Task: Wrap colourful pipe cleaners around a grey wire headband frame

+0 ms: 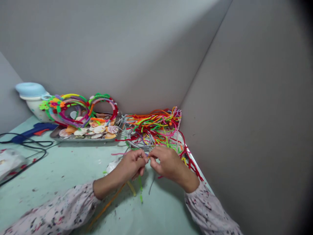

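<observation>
My left hand [134, 164] and my right hand [165, 163] meet fingertip to fingertip over the pale green table. Both pinch a small orange piece [148, 158] between them, mostly hidden by the fingers. An orange fuzzy stem [105, 207] trails from below my left hand toward the front edge of the view. Short yellow [131, 188] and green [140, 192] fuzzy pieces lie or hang just under my left hand. Behind the hands is a heap of colourful fuzzy stems [156, 125] with grey wires [140, 140].
A metal tray [85, 140] of shells holds several fuzzy-wrapped hoops [73, 96]. Left of it are a blue glue gun [26, 133], a black cable [41, 148], a blue-lidded container [36, 102] and a plastic bag [11, 163]. Grey walls [244, 114] stand behind and right.
</observation>
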Demonstrator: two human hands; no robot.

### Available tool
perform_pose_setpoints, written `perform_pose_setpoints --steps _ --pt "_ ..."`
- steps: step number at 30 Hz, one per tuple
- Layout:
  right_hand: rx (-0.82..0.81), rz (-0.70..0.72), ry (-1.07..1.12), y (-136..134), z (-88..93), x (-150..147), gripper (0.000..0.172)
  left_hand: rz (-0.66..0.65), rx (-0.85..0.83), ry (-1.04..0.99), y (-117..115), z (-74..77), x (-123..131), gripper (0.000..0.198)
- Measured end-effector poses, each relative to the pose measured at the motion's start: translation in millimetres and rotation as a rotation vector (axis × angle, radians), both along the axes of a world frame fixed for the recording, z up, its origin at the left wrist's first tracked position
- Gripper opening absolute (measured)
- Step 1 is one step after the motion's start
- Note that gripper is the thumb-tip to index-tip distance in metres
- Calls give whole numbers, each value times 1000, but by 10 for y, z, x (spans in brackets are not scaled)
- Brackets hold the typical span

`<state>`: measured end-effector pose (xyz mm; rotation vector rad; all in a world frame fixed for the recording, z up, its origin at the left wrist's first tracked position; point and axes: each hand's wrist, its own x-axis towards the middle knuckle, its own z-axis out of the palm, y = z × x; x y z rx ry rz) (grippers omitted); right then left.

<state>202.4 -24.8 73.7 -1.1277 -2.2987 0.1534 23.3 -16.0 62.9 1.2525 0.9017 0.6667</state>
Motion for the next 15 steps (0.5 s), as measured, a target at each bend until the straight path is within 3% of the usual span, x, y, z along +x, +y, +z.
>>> perform_pose_setpoints --steps 3,6,10,15 --pt "64 -72 72 6 -42 -37 11 -7 -32 -31 -5 32 6 15" --pt "-18 -132 255 15 -51 -73 11 -10 -84 -94 -18 82 12 15" --pt "-285 -174 585 25 -58 -122 6 -18 -159 -187 -35 108 11 15" --pt "-645 -98 1004 57 -146 -172 7 -21 -212 -278 -32 73 0 14"
